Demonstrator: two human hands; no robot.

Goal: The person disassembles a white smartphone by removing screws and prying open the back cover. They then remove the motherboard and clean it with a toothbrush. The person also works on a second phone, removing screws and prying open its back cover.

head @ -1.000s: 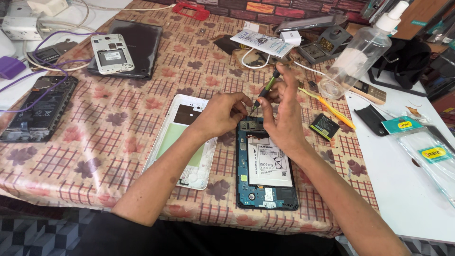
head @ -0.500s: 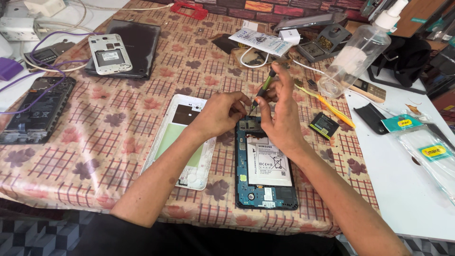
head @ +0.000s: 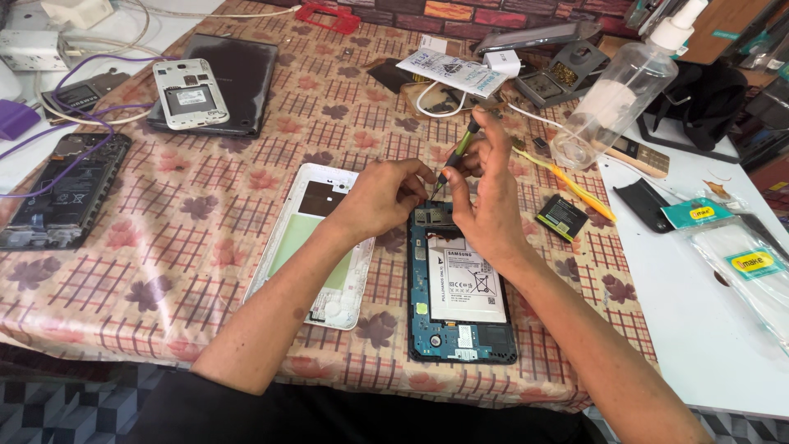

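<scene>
An opened tablet [head: 460, 296] with a blue frame and a white battery lies face down on the flowered tablecloth. My right hand [head: 489, 193] holds a small green and black screwdriver [head: 456, 154], its tip down at the tablet's top edge. My left hand [head: 386, 197] rests at the tablet's top left corner, with its fingers pinched together by the screwdriver tip. Whether they hold something there is too small to tell. The white back cover [head: 316, 242] lies inside up just left of the tablet, partly under my left forearm.
A clear spray bottle [head: 616, 94] stands at the back right. A yellow tool [head: 567, 182] and a small black battery [head: 561, 217] lie right of the tablet. A white phone shell [head: 189, 92] on a dark tablet, another opened device [head: 62, 193] and cables sit to the left.
</scene>
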